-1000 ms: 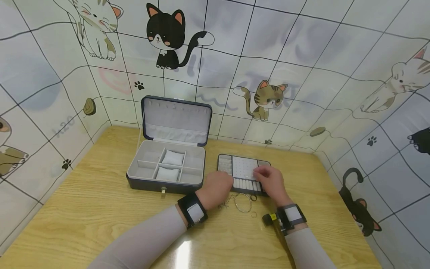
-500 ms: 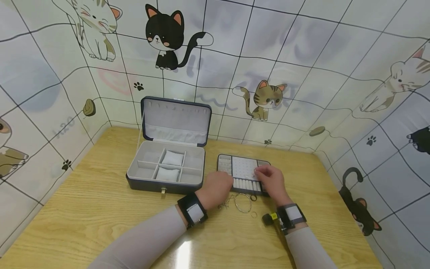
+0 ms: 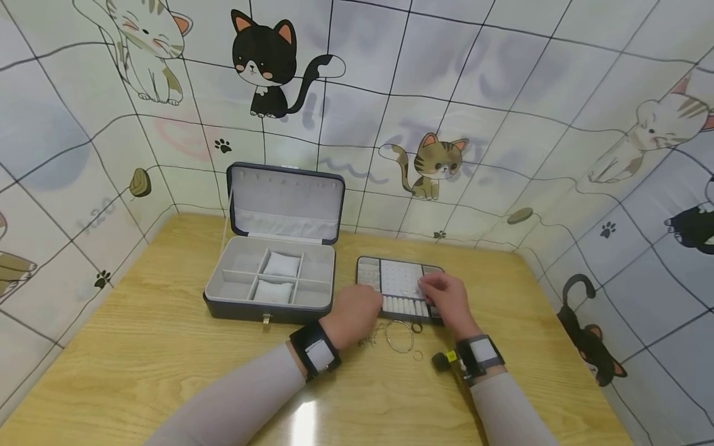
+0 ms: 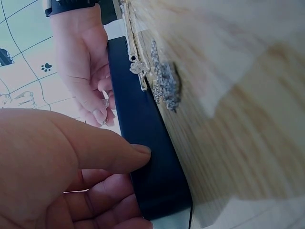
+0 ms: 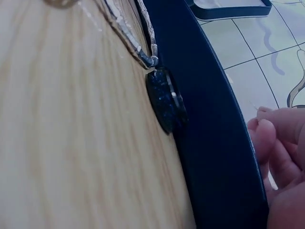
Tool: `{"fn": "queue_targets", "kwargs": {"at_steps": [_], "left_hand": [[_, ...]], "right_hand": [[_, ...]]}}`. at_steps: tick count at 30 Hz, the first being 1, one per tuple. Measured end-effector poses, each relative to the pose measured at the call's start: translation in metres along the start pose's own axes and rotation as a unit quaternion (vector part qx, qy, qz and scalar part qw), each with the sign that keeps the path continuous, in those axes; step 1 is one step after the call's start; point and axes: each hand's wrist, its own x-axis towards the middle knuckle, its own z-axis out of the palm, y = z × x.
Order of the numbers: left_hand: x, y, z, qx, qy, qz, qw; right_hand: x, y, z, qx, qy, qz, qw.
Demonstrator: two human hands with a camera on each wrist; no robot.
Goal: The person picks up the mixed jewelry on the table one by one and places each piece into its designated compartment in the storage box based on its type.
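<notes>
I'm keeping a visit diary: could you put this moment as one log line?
left hand: grips tray; right hand: pinches small shiny piece at tray; beside tray: bangle, dark ring; jewelry box: open

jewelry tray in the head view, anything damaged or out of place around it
Nothing looks damaged. The one untidy spot is the table in front of the tray, where bunched chains, a bracelet, a dark ring and a thin ring lie loose instead of in it.
</notes>
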Motion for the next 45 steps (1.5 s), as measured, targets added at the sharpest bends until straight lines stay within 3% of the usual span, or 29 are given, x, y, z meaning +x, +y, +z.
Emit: {"fn": "queue_targets", "kwargs": {"at_steps": [19, 26, 45], "left_hand": [[-0.005, -0.001, 0.001, -0.001, 0.028, 0.011, 0.9995], [-0.005, -0.001, 0.002, 0.006, 0.03, 0.015, 0.9994], [-0.004, 0.0, 0.001, 0.012, 0.018, 0.006, 0.9997]], "right_hand": [[0.012, -0.007, -0.001, 0.008, -0.011, 0.069, 0.9975], [0.013, -0.007, 0.003, -0.035, -0.001, 0.056, 0.9978], [0.013, -0.009, 0.012, -0.085, 0.026, 0.046, 0.995]]}}
